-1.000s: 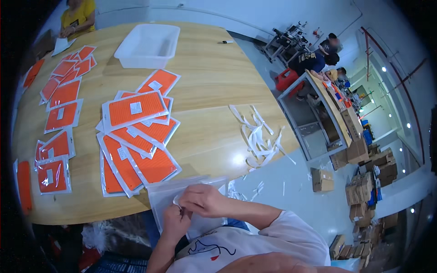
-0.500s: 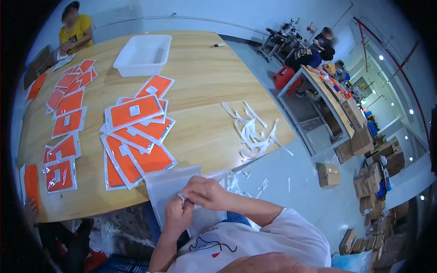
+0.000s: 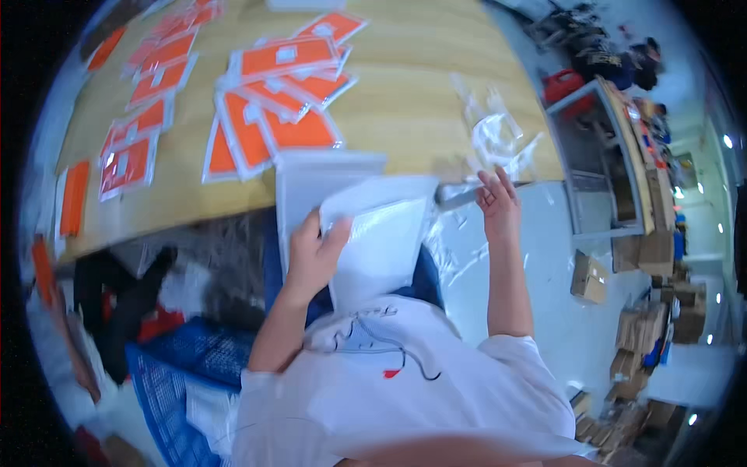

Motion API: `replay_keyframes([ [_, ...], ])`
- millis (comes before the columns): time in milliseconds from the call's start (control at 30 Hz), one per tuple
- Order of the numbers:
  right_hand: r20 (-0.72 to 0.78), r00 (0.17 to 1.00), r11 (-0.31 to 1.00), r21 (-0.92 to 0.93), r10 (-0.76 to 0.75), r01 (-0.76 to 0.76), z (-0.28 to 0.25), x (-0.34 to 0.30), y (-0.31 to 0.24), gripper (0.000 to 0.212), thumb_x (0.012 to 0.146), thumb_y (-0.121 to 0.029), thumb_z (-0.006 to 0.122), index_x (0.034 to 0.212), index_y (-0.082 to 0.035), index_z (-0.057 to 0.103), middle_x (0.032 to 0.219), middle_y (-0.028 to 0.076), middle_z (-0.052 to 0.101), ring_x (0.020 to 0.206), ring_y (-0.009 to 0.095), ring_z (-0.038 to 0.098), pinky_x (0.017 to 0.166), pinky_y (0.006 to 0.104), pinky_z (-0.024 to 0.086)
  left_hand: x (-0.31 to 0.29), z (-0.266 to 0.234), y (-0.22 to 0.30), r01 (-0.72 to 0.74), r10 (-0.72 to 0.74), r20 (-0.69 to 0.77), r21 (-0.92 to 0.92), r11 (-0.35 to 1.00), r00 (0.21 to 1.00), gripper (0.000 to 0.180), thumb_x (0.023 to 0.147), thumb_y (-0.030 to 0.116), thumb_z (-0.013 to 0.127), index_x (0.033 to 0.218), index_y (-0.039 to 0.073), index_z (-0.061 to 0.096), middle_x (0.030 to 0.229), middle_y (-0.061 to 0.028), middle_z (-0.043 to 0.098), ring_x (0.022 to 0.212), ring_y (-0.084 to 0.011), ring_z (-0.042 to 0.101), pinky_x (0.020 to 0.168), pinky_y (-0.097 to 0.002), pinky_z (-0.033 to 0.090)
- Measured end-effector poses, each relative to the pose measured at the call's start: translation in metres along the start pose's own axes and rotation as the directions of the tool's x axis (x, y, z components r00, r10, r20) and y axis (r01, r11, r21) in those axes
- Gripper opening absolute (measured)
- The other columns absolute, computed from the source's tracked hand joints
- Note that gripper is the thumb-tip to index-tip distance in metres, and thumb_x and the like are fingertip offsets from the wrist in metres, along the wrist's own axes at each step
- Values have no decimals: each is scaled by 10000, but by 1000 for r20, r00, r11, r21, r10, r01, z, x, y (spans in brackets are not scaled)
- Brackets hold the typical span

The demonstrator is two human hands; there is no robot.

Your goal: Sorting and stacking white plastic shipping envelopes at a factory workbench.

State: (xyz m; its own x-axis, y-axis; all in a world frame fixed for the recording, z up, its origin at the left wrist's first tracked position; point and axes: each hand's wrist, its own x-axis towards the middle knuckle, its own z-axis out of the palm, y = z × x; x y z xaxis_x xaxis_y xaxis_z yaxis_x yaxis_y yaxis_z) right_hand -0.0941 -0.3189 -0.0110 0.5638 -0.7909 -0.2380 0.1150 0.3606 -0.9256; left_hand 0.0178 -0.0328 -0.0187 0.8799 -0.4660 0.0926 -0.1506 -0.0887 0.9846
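My left hand point(image 3: 315, 253) grips the edge of a white plastic bag point(image 3: 381, 249), thumb on its front face. Another white bag point(image 3: 331, 163) lies behind it, against the table's near edge over my lap. My right hand point(image 3: 498, 198) is held out at the table's right edge, fingers apart, with nothing visible in it. Beyond its fingertips sits a tangle of white strips point(image 3: 502, 136), blurred by motion. Several orange sheets in clear sleeves point(image 3: 299, 128) overlap on the table to the left of the strips.
The wooden table point(image 3: 405, 86) has another row of orange packets point(image 3: 128, 163) at its left side. A blue plastic crate point(image 3: 167, 381) stands low on the left, near another person's arm point(image 3: 74, 342). A cardboard box point(image 3: 589, 276) sits on the floor at right, with people working beyond.
My hands, together before, are now apart: the right has swung out to the strips, while the left now holds the white bag up. The view has tilted downward.
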Motion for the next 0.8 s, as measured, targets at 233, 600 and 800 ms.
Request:
replay_keyframes([
  [233, 420, 907, 991, -103, -39, 91, 30, -50, 37, 352, 818, -6, 624, 1167, -1, 582, 999, 97, 643, 800, 144, 563, 757, 227, 443, -19, 3, 6, 25, -24, 19, -39, 999, 1000, 229, 837, 74, 615, 1042, -26, 623, 833, -96, 653, 655, -158, 530, 605, -260, 442],
  [600, 722, 692, 981, -126, -11, 147, 10, -28, 38, 262, 766, 117, 524, 891, -32, 700, 1049, 91, 616, 930, 163, 526, 820, 246, 392, -9, -35, -12, -281, 274, 289, -20, 960, 917, 230, 810, -37, 572, 1020, 7, 653, 971, -88, 639, 794, -177, 562, 694, -223, 428],
  [800, 725, 686, 953, -241, 52, 183, 6, -23, 28, 244, 786, 101, 501, 861, -22, 698, 1034, 90, 629, 879, 172, 545, 754, 221, 398, -1, -46, 9, -152, 109, 431, 67, 986, 896, 207, 814, -31, 576, 1005, 3, 649, 976, -90, 637, 821, -177, 565, 732, -232, 437],
])
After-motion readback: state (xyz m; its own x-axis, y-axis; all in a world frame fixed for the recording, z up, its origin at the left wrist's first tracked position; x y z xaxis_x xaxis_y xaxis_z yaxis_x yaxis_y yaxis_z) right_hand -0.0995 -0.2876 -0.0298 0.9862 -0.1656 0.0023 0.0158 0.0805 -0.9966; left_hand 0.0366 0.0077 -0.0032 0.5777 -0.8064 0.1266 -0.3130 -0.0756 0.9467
